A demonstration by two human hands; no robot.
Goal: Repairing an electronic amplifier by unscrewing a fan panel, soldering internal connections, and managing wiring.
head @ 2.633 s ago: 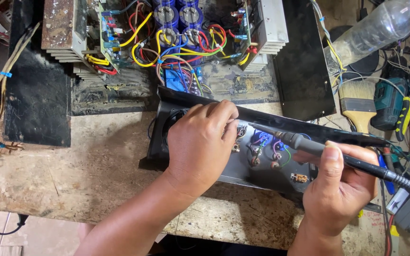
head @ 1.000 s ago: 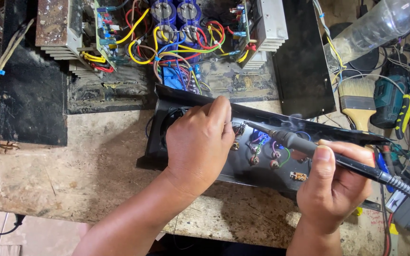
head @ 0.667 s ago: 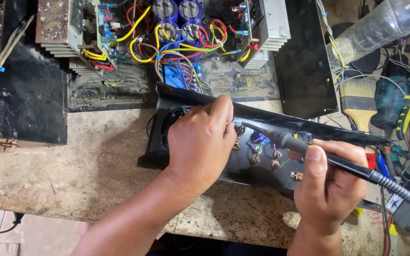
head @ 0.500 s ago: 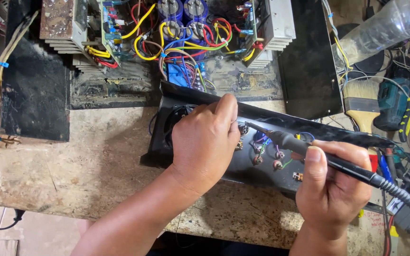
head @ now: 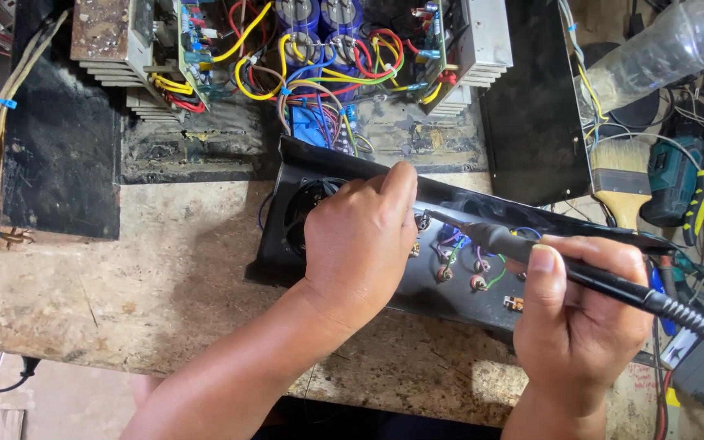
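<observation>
A black metal panel (head: pixel 458 293) with a round fan opening and several small wired connectors lies on the worn workbench. My left hand (head: pixel 358 240) rests on it, fingers curled over its top edge by the fan. My right hand (head: pixel 582 314) grips a black soldering iron (head: pixel 531 254) like a pen. Its tip reaches a connector just beside my left fingers. The iron's cord (head: pixel 698 324) runs off to the right.
An open amplifier chassis (head: pixel 319 73) with coloured wires, blue capacitors and heat sinks sits behind the panel. A paintbrush (head: pixel 619 179), a clear plastic bottle (head: pixel 662 53), a green drill (head: pixel 678 183) and other tools crowd the right side. The stained bench top (head: pixel 124 285) spreads to the left.
The iron's tip has crept left along the panel toward my left fingers, and my right hand has shifted slightly with it. My left hand stays on the panel.
</observation>
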